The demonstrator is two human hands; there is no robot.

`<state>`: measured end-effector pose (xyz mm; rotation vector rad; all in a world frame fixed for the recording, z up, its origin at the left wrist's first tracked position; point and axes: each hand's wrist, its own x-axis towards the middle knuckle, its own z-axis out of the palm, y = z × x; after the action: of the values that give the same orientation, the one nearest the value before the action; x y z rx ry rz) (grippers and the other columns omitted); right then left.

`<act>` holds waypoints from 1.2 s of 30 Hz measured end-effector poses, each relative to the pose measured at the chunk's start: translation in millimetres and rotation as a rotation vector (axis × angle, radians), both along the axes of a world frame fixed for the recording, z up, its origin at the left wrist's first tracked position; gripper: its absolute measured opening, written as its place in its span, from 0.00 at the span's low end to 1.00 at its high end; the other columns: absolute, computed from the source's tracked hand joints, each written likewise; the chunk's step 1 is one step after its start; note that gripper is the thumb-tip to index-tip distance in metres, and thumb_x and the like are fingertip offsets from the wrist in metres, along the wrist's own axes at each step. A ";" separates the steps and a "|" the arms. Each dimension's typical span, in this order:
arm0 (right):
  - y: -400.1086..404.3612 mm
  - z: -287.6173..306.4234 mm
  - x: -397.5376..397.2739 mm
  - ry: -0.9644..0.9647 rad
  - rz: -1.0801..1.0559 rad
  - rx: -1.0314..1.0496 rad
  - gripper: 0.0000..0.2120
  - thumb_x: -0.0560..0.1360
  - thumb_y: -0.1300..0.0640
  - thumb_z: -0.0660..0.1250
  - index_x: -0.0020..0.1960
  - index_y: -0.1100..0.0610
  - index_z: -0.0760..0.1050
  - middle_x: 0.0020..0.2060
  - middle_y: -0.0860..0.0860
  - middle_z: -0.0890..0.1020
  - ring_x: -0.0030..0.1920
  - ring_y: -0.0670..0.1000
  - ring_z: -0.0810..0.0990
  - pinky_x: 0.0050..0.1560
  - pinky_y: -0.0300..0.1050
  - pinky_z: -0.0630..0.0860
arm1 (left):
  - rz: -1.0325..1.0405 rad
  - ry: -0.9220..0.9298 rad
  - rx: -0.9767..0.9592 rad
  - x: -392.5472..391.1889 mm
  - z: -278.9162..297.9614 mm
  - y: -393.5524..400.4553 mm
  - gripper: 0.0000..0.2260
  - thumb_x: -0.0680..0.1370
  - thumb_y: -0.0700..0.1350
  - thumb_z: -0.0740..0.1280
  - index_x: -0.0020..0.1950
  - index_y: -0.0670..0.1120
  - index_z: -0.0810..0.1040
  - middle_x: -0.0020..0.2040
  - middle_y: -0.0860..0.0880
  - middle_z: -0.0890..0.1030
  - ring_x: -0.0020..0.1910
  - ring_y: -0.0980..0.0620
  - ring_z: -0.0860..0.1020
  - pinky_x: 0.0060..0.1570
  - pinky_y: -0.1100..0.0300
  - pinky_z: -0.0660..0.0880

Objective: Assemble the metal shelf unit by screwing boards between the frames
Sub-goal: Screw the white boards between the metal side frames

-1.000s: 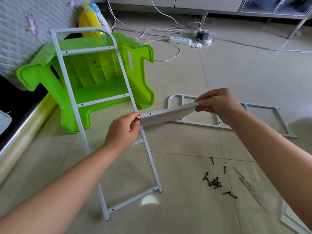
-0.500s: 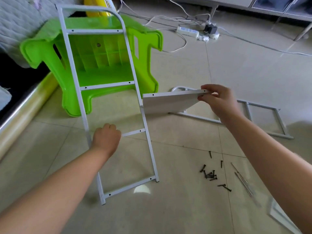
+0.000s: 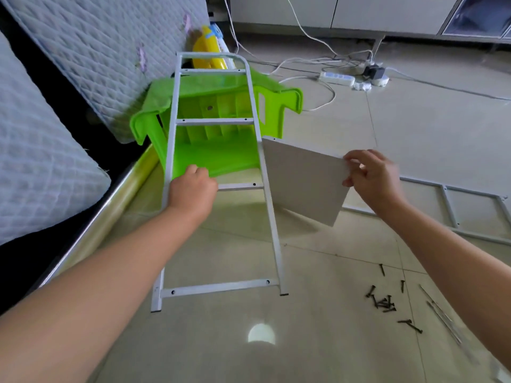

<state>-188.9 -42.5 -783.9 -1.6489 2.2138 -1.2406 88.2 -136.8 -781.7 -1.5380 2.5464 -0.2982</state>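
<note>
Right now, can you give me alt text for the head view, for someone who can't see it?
Left hand grips a rung of the upright white frame, which leans on a green stool, while the right hand holds a grey board against the frame's right post. A second frame and loose screws lie on the tiled floor.

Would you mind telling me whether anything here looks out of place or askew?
The green plastic stool lies tipped on its side behind the upright frame. The dark screws are scattered loose on the floor. The board hangs tilted, not level against the frame.
</note>
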 end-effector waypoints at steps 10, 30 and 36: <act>-7.4 16.8 24.0 -0.149 0.144 0.021 0.07 0.75 0.71 0.63 0.47 0.67 0.79 0.36 0.50 0.73 0.27 0.54 0.79 0.35 0.44 0.77 | 0.013 0.219 -0.130 -8.7 39.9 -16.6 0.09 0.78 0.38 0.61 0.55 0.37 0.76 0.53 0.39 0.75 0.59 0.42 0.69 0.39 0.54 0.63; 3.5 4.4 40.3 -0.452 0.248 0.237 0.17 0.72 0.74 0.62 0.44 0.52 0.72 0.39 0.48 0.77 0.26 0.49 0.80 0.36 0.41 0.80 | -0.285 0.415 0.085 -23.9 27.1 3.3 0.14 0.77 0.51 0.64 0.56 0.42 0.78 0.52 0.43 0.77 0.54 0.44 0.74 0.48 0.54 0.68; 8.9 14.5 37.7 -0.335 0.281 0.285 0.18 0.73 0.71 0.64 0.58 0.55 0.70 0.37 0.45 0.76 0.21 0.40 0.75 0.27 0.30 0.73 | -0.244 0.458 0.235 -24.0 30.1 2.6 0.12 0.78 0.51 0.63 0.55 0.45 0.78 0.50 0.45 0.79 0.50 0.45 0.75 0.46 0.55 0.70</act>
<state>-151.2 -33.6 -769.5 -1.4554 1.7911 -0.9888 64.2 -134.2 -751.6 -1.3300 2.9820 0.3616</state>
